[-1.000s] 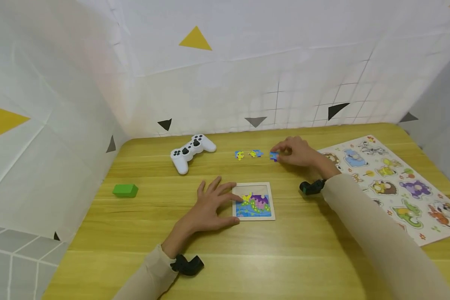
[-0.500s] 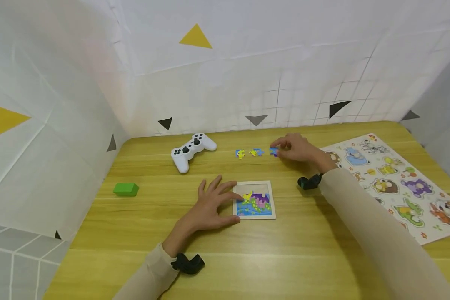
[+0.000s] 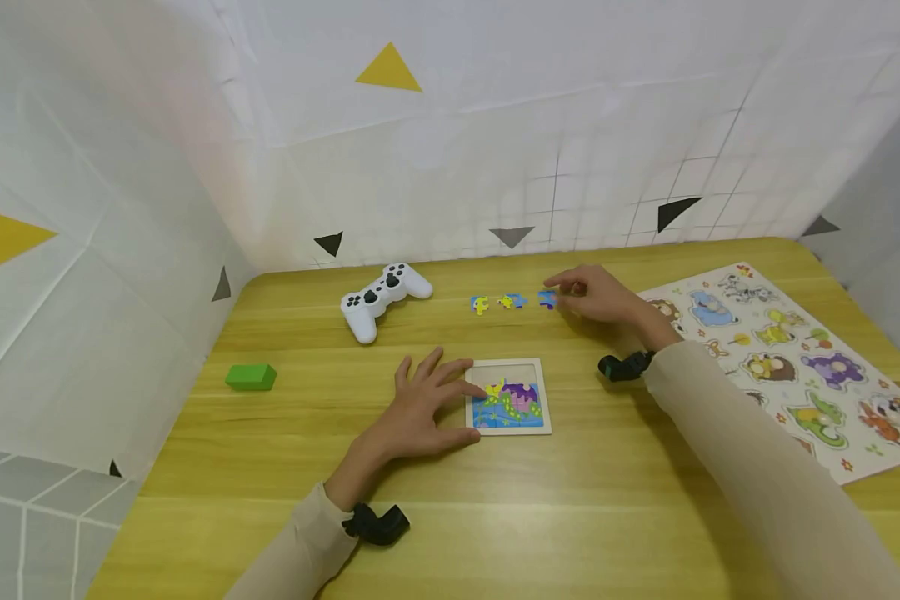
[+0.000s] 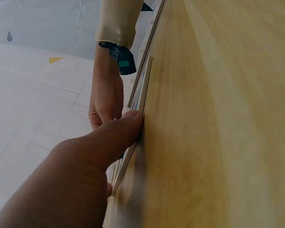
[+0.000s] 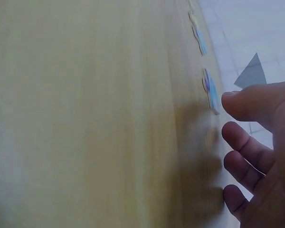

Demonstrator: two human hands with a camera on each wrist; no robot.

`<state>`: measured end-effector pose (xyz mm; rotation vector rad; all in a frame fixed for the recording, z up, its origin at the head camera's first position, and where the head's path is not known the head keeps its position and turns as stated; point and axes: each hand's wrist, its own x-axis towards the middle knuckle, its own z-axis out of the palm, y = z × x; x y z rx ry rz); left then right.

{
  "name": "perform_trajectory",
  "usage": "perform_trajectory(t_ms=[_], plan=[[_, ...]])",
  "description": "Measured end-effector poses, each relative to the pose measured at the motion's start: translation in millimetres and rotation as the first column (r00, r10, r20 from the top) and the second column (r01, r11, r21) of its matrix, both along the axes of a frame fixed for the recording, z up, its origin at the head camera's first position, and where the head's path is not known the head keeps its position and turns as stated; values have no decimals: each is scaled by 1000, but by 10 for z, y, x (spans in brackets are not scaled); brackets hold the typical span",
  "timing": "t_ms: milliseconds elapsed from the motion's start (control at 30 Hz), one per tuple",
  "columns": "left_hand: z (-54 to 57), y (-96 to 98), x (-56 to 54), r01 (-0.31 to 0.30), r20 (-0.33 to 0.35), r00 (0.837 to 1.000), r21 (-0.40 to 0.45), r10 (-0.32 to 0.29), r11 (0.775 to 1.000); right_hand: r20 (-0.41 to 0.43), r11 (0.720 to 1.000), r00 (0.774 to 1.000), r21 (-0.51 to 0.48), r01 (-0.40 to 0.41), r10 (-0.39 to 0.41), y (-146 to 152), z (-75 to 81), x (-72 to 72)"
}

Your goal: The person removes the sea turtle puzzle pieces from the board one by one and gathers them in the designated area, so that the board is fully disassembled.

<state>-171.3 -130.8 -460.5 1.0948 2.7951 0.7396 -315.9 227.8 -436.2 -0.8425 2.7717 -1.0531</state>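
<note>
A small square jigsaw tray (image 3: 546, 408) with a pale wooden rim lies on the table in the head view, its lower part filled with colourful pieces. My left hand (image 3: 420, 415) spreads over its left side, with thumb and fingers resting on the rim and a fingertip on the picture. Farther back, my right hand (image 3: 600, 296) is beside a blue and purple jigsaw piece (image 3: 547, 299). In the right wrist view this jigsaw piece (image 5: 209, 91) lies flat, apart from the thumb (image 5: 244, 103) and loosely bent fingers. Two yellow and blue pieces (image 3: 480, 305) lie to its left.
A white game controller (image 3: 384, 300) lies at the back left, and a green block (image 3: 251, 377) sits near the left edge. On the right, a large animal puzzle board (image 3: 787, 367) lies partly under the right forearm. A white patterned cloth (image 3: 450, 167) rises behind the table.
My right fingers have let go of the blue and purple jigsaw piece, which shows more purple now. The left hand and the tray have stayed in place.
</note>
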Motion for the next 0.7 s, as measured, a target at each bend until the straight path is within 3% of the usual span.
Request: perform_trajectory(t_ms=[200,467,700], plan=[[-1,6,-4,1,-7,1000,9,-1,1000,-45,999,999,-39,17,-19,-64,-19,116],[-1,8,-8,-3,6,1000,11,3,1000,-87,990,992,-94,-103,95,-282,-67,383],[13,6,-17,-6,16,1000,-3,6,1000,-96,980,978,-67,-190,183,-493,-99,650]])
